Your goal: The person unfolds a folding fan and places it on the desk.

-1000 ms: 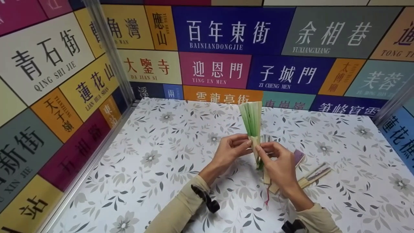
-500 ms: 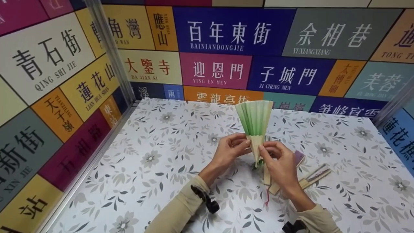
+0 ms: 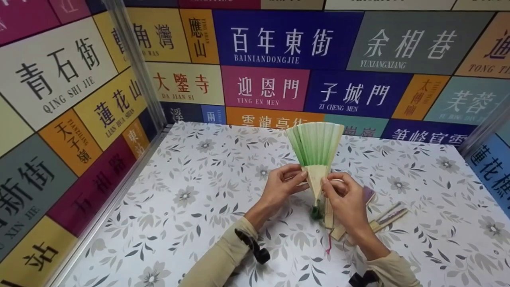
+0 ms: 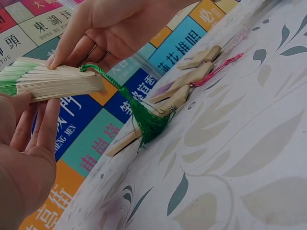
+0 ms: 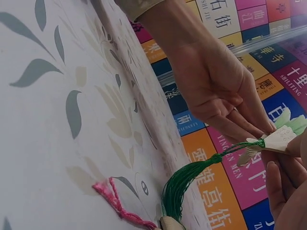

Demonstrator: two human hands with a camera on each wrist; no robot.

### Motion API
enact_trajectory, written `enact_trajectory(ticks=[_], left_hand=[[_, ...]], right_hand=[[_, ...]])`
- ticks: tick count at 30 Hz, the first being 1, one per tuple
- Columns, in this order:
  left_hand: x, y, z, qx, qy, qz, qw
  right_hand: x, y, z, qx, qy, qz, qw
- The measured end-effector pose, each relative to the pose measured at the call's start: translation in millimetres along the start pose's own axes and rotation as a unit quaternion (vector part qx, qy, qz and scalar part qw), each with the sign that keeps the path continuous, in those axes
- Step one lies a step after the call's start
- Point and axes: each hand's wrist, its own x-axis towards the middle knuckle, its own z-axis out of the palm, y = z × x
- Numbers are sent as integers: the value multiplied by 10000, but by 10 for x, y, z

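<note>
A green folding fan (image 3: 316, 145) with pale wooden ribs is held up between both hands, spread partway into a wedge. My left hand (image 3: 282, 182) pinches its left edge between thumb and fingers. On the opposite edge, the thumb and fingers of my right hand (image 3: 346, 199) grip the ribs. From the fan's pivot end hangs a dark green tassel (image 4: 144, 117) on a twisted cord. Just behind the right hand lies a closed fan (image 3: 328, 217) with a pink tassel (image 5: 116, 201), partly hidden by that hand.
More closed fans lie on the table to the right, one with a purple leaf (image 3: 368, 194) and another with a patterned strip (image 3: 388, 217). The tabletop (image 3: 223, 191) has a floral cover. Panels with printed signs (image 3: 263, 85) stand along its back and sides.
The green fan has spread from a narrow strip to a wider wedge. My right hand has shifted slightly right with its edge, while the left hand has stayed nearly in place.
</note>
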Motion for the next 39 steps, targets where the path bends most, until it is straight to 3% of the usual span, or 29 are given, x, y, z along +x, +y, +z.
enact_trajectory(ticks=[39], left_hand=[[-3, -11, 40, -478, 205, -57, 9986]], right_hand=[[15, 43, -38, 201, -1, 184, 9996]])
